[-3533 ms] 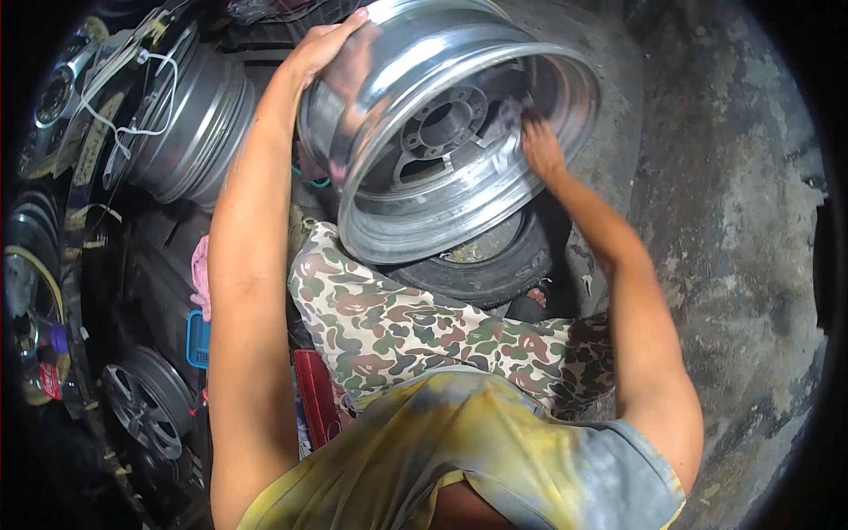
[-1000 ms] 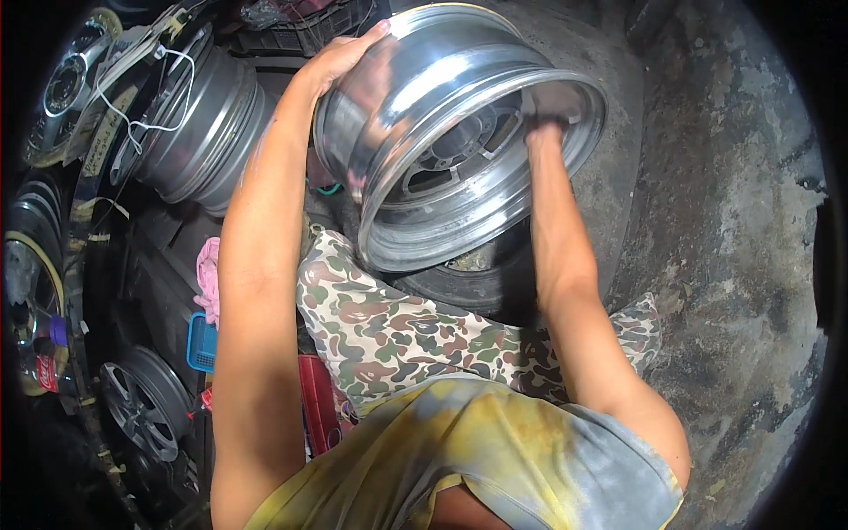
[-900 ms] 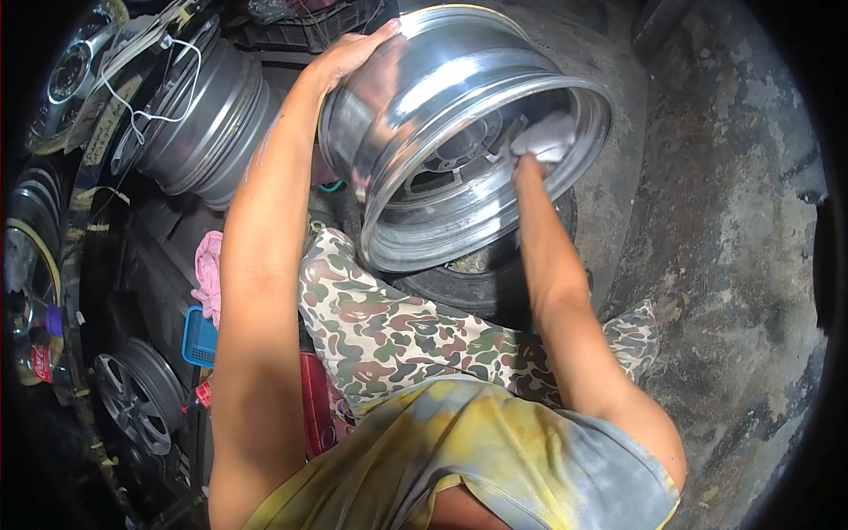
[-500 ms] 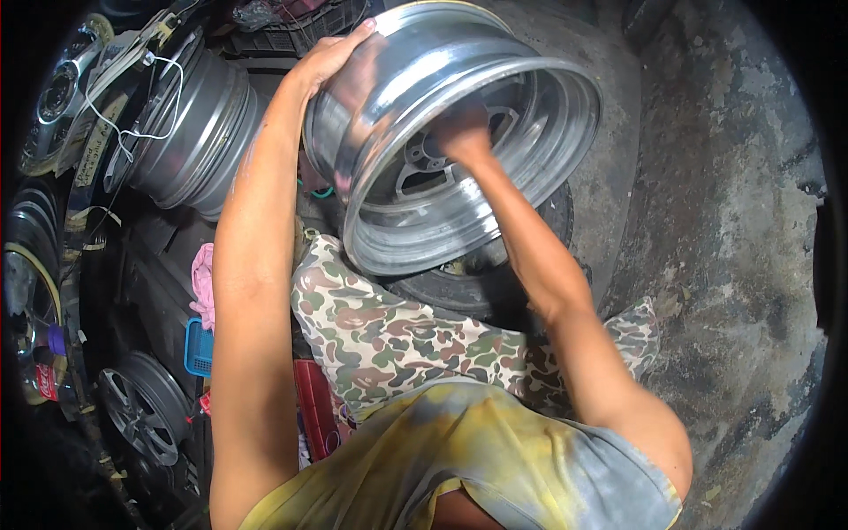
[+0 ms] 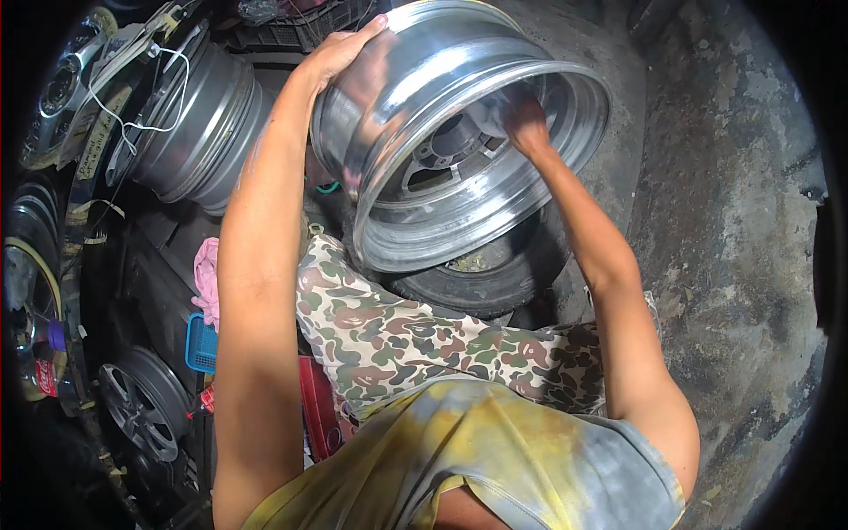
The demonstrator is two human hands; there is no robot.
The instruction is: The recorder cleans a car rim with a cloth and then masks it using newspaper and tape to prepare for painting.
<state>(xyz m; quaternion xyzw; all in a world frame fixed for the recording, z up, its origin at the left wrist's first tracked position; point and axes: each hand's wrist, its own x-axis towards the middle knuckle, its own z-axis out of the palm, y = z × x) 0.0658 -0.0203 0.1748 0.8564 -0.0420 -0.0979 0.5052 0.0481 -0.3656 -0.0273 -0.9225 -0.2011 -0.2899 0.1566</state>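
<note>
A polished metal wheel rim (image 5: 420,71) is tilted toward me, its lower part over a black tire (image 5: 486,287). My left hand (image 5: 344,53) grips the upper left edge of the rim, thumb along the shiny barrel. My right hand (image 5: 526,124) is inside the rim, to the right of the hub, closed on a pale cloth (image 5: 490,115); its fingertips are in shadow and partly blurred.
Several other rims (image 5: 203,132) are stacked on the left, with white cords over them. A pink cloth (image 5: 208,269), blue basket (image 5: 201,340), red container (image 5: 316,406) and plastic bottle (image 5: 44,375) sit left of my camouflage-covered legs (image 5: 424,344). A stained concrete floor (image 5: 733,265) lies right.
My right hand has been moving about inside the rim, most recently from over the hub toward the right, with the elbow swinging outward. My left hand keeps its grip as the rim shifts slightly.
</note>
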